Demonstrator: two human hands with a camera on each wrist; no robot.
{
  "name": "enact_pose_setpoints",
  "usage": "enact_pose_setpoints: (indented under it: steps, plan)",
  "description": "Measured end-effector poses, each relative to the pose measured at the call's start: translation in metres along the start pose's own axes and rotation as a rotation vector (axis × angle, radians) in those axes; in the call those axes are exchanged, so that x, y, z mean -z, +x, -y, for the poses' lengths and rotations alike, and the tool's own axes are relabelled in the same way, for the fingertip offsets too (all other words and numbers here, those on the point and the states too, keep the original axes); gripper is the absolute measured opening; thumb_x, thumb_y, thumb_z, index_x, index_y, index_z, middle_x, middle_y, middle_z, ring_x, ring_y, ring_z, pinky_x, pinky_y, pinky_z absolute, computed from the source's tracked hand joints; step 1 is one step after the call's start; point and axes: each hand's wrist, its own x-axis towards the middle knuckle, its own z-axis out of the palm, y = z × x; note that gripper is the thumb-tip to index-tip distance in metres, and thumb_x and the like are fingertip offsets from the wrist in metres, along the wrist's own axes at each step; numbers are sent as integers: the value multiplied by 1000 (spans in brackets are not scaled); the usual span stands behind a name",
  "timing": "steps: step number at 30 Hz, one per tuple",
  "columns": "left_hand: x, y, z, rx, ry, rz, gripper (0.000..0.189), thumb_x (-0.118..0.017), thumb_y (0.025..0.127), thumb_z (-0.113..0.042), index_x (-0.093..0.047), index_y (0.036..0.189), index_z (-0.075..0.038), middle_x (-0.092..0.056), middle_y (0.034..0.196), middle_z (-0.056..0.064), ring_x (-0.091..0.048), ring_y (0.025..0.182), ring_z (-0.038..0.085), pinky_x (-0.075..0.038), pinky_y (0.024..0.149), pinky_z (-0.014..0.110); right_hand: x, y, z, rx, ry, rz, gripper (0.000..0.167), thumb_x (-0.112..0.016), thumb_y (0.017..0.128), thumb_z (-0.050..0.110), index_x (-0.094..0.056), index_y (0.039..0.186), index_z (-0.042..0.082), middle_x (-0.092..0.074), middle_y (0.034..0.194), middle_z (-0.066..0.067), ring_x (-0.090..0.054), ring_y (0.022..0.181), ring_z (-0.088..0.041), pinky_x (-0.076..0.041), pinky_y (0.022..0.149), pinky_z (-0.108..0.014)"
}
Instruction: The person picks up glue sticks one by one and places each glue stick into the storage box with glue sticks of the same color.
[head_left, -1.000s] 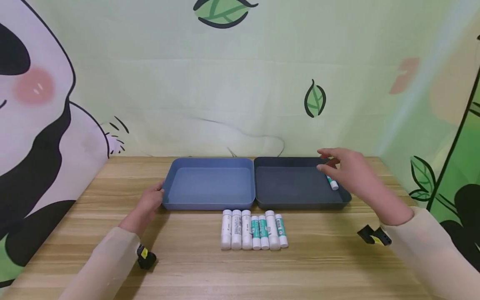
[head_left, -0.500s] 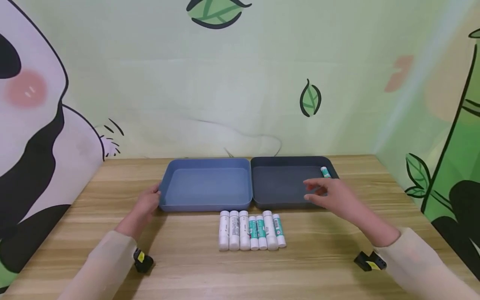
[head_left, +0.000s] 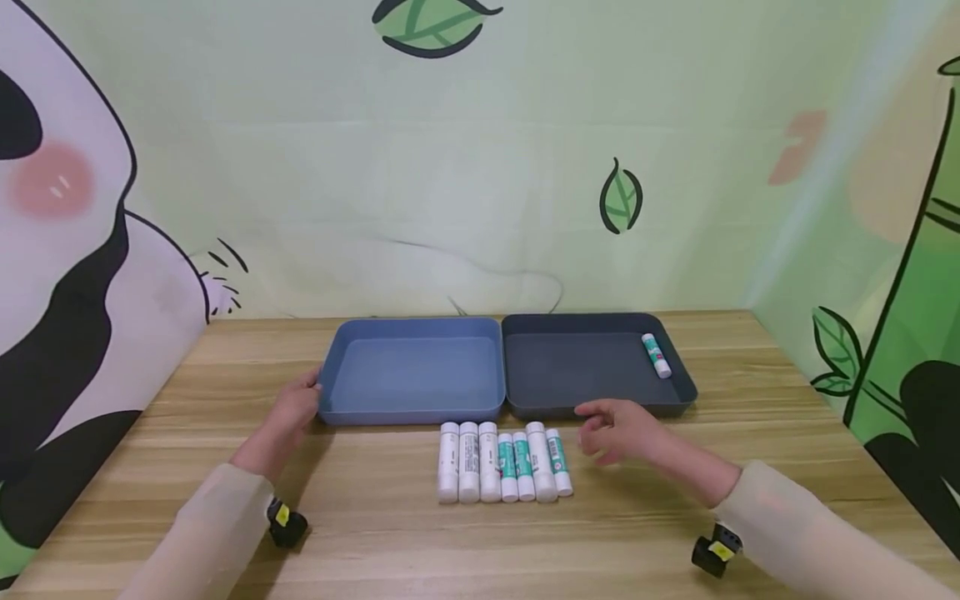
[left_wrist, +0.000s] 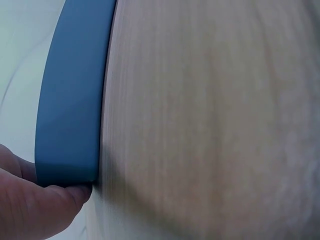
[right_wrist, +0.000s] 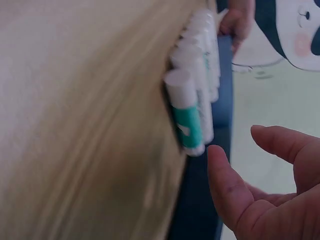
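Observation:
At the left end of the blue tray (head_left: 412, 415), my left hand (head_left: 294, 408) grips the wall near the front corner; in the left wrist view the thumb (left_wrist: 45, 207) presses the outside and a finger reaches the rim. My right hand (head_left: 618, 432) hovers just right of a row of glue sticks, holding nothing, thumb and index finger apart. The row has large white glue sticks (head_left: 468, 462) and smaller green-labelled ones (head_left: 522, 467). Its rightmost small glue stick (right_wrist: 187, 117) is nearest the right hand. Another small glue stick (head_left: 656, 356) lies inside the dark tray (head_left: 577, 412).
The two trays stand side by side at the back of the wooden table (head_left: 375, 542), close to a printed wall cloth (head_left: 315, 183). The row of glue sticks lies in front of where the trays meet. Each wrist carries a small black camera (head_left: 287, 525).
My right hand has moved from above the small glue stick in the dark tray, left and toward me, to beside the row. The left hand has stayed at the blue tray.

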Motion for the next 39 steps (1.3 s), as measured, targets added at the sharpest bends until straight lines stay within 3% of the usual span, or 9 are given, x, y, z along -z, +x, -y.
enact_pose_setpoints:
  steps: [7, 20, 39]
  plan:
    - [-1, 0, -2, -14, 3, 9, 55, -16, 107, 0, -1, 160, 5, 3, 170, 25, 2, 160, 38, -4, 133, 50, -15, 10, -3, -41, 23, 13, 57, -67, 91, 5, -48, 141, -15, -62, 107, -14, -64, 83, -12, -66, 75, -36]
    - [0, -1, -2, -35, 16, 10, 56, -17, 106, 1, -2, 160, 6, 2, 170, 26, 2, 160, 39, -5, 133, 50, -24, 18, -5, -67, 25, 45, 60, -70, 91, 5, -47, 142, -15, -62, 107, -13, -63, 86, -13, -64, 73, -30]
    - [-1, -1, 0, -26, 6, 1, 56, -17, 106, 1, -2, 160, 6, -1, 169, 27, -2, 160, 41, -8, 133, 50, -37, 23, -3, -70, -55, -13, 58, -73, 89, 4, -51, 138, -16, -60, 97, -10, -60, 83, -14, -64, 71, -30]
